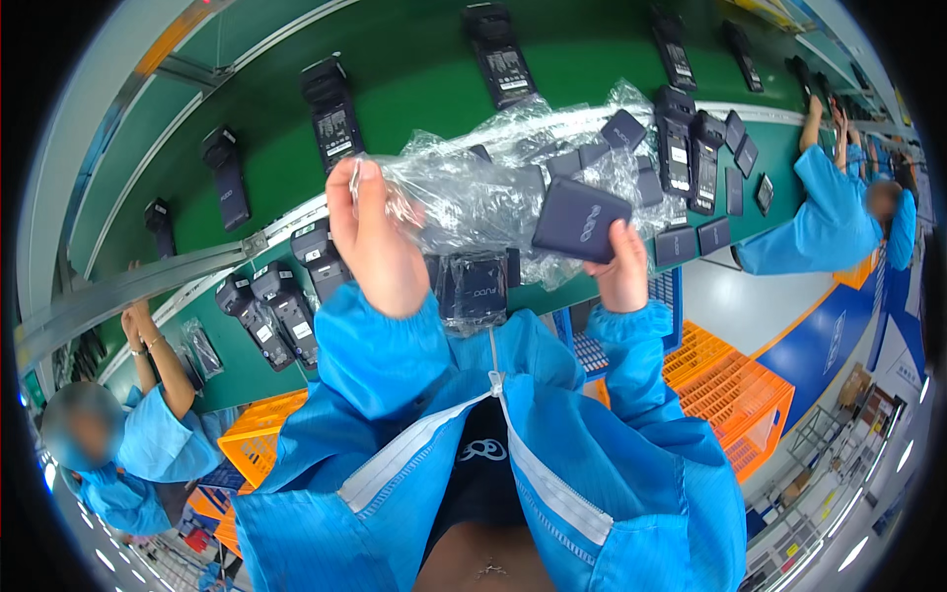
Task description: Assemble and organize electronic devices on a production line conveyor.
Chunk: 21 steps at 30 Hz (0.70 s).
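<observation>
My left hand pinches the edge of a crumpled clear plastic bag between thumb and fingers. In my right hand is a flat dark battery cover with rounded corners, gripped at its lower right corner. The cover overlaps the bag's right end. Below the bag, close to my body, lies another dark cover in clear wrap. More loose covers are scattered among plastic film behind my right hand. Two dark handheld terminals lie beside them.
A green conveyor belt with spaced terminals runs beyond the bench's metal rail. More terminals lie left of my left arm. Orange crates stand below at the right. Co-workers in blue smocks sit at left and right.
</observation>
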Each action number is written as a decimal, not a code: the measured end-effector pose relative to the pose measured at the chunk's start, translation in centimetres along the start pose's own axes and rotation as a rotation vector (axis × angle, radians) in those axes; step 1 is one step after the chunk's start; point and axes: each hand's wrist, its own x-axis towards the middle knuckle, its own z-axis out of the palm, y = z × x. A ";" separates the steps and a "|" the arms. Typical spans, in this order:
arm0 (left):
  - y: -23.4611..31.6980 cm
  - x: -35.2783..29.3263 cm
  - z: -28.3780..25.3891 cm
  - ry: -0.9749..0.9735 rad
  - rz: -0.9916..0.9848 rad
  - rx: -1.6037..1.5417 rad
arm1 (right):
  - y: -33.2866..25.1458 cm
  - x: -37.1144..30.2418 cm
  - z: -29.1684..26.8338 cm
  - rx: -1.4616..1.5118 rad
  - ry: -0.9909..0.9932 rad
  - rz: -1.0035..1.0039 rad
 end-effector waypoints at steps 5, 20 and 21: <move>-13.1 1.0 -8.9 0.093 -0.171 0.409 | -4.6 -1.4 0.1 -0.082 0.092 -0.217; 1.4 -4.1 0.1 -0.304 -1.405 -0.886 | -10.3 -6.5 10.3 -0.641 -0.322 -0.262; 2.2 -4.5 0.7 -0.657 -1.325 -0.768 | -10.3 -6.7 10.9 -0.748 -0.359 -0.362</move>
